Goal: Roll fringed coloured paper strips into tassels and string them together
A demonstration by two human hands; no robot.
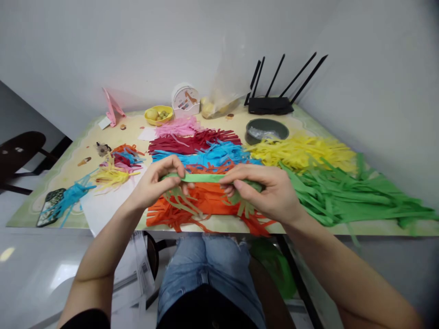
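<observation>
Green strip (202, 178) stretched between both hands

Left hand (154, 180): thumb and fingers (177, 165) pinching the strip near one end. Right hand (267, 187): fingers likewise pinching the opposite end. The strip runs straight between them, above the orange fringe (212, 196) at the near edge of the worktop (78, 139). Pale green fringe (245, 206) hangs below each hand.

Layout beyond the orange, in order: blue fringe (209, 156), dark red fringe (188, 142), pink fringe (180, 126). Right side: yellow fringe (305, 151), with a green fringe pile (350, 198) nearer. Dark bowl (284, 132) just beside the yellow; black router (270, 105) behind, antennas raised. Blue tassel (72, 195) lies at far left.
</observation>
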